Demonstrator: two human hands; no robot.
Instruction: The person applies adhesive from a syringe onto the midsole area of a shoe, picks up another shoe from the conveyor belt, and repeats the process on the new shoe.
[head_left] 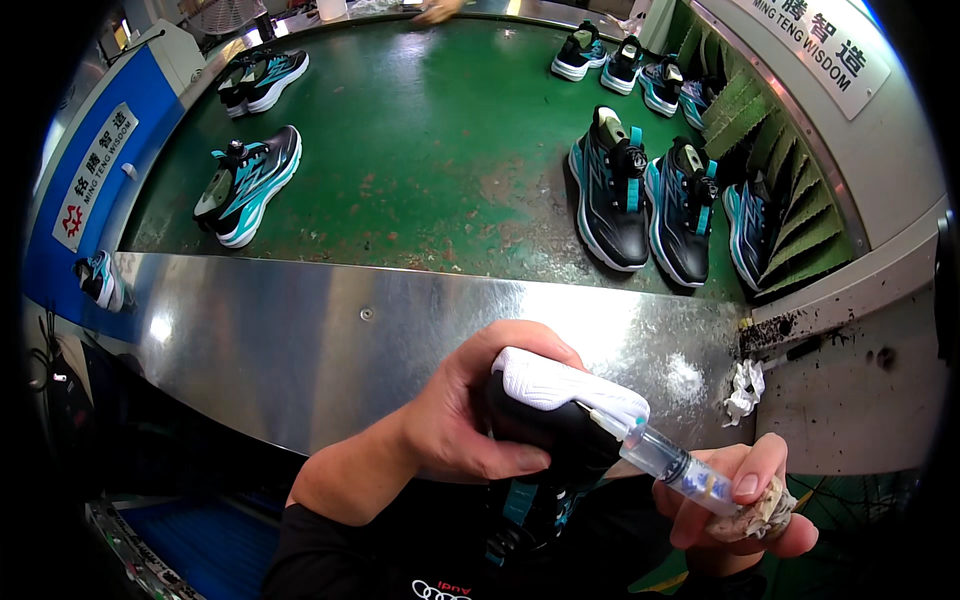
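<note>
Green conveyor (420, 150), shoes beyond | left hand (470, 415) grips shoe (555, 420) | right hand (735, 500) grips syringe (665, 462)

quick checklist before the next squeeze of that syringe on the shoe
1. Left hand grips the shoe, white sole up: ok.
2. Right hand holds the syringe along with a crumpled rag: ok.
3. Syringe tip meets the sole edge: ok, it looks to be touching.
4. Fluid left in the barrel: cannot tell.
5. Steel ledge behind the shoe free of things near the hands: ok; only a wad of rag lies off to the right.
6. Other shoes on the green belt stay clear of the hands: ok.
</note>
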